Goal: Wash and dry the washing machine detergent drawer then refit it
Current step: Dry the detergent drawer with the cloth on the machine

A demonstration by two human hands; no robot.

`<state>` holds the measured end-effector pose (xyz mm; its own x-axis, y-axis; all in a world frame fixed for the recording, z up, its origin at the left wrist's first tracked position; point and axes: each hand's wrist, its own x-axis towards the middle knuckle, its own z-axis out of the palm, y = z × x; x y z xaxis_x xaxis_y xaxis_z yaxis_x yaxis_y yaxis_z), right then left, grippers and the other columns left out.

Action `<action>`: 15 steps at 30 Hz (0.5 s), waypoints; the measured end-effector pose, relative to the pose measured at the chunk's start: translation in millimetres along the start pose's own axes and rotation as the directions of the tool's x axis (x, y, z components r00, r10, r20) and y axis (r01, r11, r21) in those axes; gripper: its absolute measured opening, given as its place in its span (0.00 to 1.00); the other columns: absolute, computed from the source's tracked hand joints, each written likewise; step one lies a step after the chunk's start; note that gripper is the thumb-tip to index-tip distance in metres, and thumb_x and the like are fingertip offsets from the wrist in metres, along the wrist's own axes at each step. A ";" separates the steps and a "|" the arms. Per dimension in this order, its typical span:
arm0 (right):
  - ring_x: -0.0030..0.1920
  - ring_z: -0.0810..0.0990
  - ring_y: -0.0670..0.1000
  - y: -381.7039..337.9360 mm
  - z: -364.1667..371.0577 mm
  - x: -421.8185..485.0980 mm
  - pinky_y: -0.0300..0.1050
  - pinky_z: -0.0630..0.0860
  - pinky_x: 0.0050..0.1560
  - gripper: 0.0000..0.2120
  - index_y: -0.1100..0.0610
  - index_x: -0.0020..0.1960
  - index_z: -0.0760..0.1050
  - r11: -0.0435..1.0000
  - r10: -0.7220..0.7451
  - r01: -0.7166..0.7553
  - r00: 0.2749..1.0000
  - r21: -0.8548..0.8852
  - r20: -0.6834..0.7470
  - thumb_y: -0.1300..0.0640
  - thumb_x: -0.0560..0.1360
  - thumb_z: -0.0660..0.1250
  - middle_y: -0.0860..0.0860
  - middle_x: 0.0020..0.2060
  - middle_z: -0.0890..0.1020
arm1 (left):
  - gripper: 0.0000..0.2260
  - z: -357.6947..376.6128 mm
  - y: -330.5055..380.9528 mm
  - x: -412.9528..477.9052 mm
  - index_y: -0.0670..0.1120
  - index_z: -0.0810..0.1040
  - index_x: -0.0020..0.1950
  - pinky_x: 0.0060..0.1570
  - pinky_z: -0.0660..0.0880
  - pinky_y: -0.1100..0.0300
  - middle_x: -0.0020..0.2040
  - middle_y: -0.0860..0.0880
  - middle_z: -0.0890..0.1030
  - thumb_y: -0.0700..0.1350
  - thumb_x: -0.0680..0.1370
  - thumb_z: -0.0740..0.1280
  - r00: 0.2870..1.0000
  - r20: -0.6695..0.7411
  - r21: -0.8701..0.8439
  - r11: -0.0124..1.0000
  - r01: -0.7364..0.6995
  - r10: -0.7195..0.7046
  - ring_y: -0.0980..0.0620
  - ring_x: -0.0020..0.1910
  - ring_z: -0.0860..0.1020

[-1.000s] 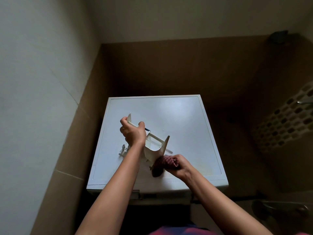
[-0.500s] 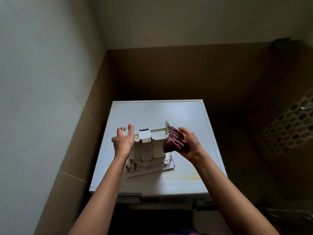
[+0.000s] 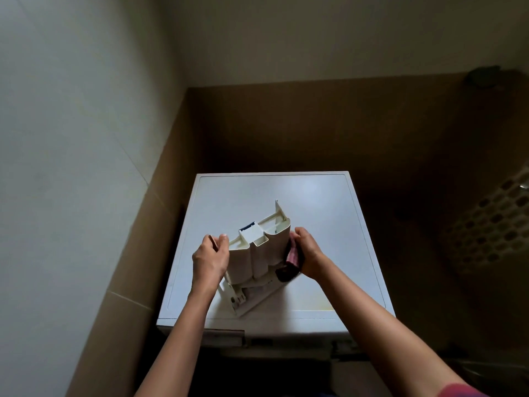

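The cream detergent drawer (image 3: pixel 257 253) stands on end on the white top of the washing machine (image 3: pixel 329 224), its front panel down and its underside toward me. My left hand (image 3: pixel 210 257) grips the drawer's left side. My right hand (image 3: pixel 307 253) holds a dark red cloth (image 3: pixel 290 262) pressed against the drawer's right side, low down. The far sides of the drawer's compartments are hidden from me.
A pale wall runs along the left, close to the machine, and a brown tiled wall stands behind it. A perforated laundry basket (image 3: pixel 492 224) is at the right. The open drawer slot (image 3: pixel 226 338) shows on the machine's front, top left.
The drawer went from tilted to standing on its front panel and has turned slightly clockwise. My right hand slid the cloth down its right side. My left hand stayed on the left side.
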<state>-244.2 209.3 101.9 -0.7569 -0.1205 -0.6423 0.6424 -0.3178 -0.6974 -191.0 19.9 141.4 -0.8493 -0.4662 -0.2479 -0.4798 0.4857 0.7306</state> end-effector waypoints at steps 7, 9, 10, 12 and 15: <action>0.29 0.63 0.47 -24.8 11.1 10.6 0.41 0.61 0.29 0.16 0.52 0.31 0.59 0.996 -0.086 0.085 0.995 -0.027 -0.045 0.61 0.77 0.52 0.49 0.28 0.63 | 0.17 3.7 2.9 1.2 0.42 0.70 0.52 0.44 0.67 0.57 0.47 0.44 0.75 0.55 0.82 0.55 0.996 0.070 0.055 0.997 -0.054 0.050 0.46 0.46 0.73; 0.30 0.71 0.48 -39.0 14.2 6.5 0.40 0.68 0.31 0.15 0.55 0.33 0.69 0.993 -0.117 0.117 0.993 0.006 -0.022 0.59 0.77 0.53 0.49 0.28 0.72 | 0.17 7.2 5.5 2.4 0.41 0.68 0.53 0.45 0.66 0.57 0.49 0.43 0.75 0.55 0.82 0.54 0.994 0.089 0.052 0.997 -0.062 0.057 0.47 0.47 0.72; 0.33 0.76 0.48 -44.3 17.2 6.5 0.41 0.73 0.34 0.14 0.57 0.39 0.76 0.991 -0.134 0.134 0.991 0.018 -0.008 0.57 0.77 0.54 0.50 0.32 0.78 | 0.18 9.2 6.4 3.0 0.40 0.68 0.55 0.45 0.67 0.57 0.51 0.42 0.75 0.56 0.82 0.54 0.994 0.096 0.048 0.997 -0.064 0.059 0.46 0.48 0.72; 0.39 0.82 0.50 -46.7 23.7 7.8 0.45 0.79 0.41 0.16 0.60 0.56 0.79 0.978 -0.207 0.207 0.978 0.018 0.019 0.55 0.78 0.56 0.53 0.44 0.82 | 0.20 12.6 8.9 2.8 0.39 0.67 0.57 0.46 0.67 0.57 0.53 0.41 0.74 0.56 0.82 0.53 0.992 0.112 0.038 0.998 -0.056 0.051 0.44 0.50 0.73; 0.63 0.75 0.49 -36.3 25.9 10.9 0.47 0.73 0.63 0.21 0.54 0.70 0.69 0.916 -0.386 0.382 0.922 -0.121 -0.013 0.55 0.79 0.52 0.50 0.66 0.74 | 0.20 17.4 11.5 2.0 0.39 0.66 0.58 0.46 0.67 0.57 0.54 0.40 0.74 0.56 0.82 0.53 0.988 0.144 0.031 0.998 -0.056 0.051 0.43 0.51 0.73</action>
<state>-278.9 195.1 128.5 -0.9447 0.0238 -0.3272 0.3140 -0.2234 -0.9228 -202.0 37.4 138.2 -0.8954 -0.3294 -0.2996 -0.4383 0.5335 0.7234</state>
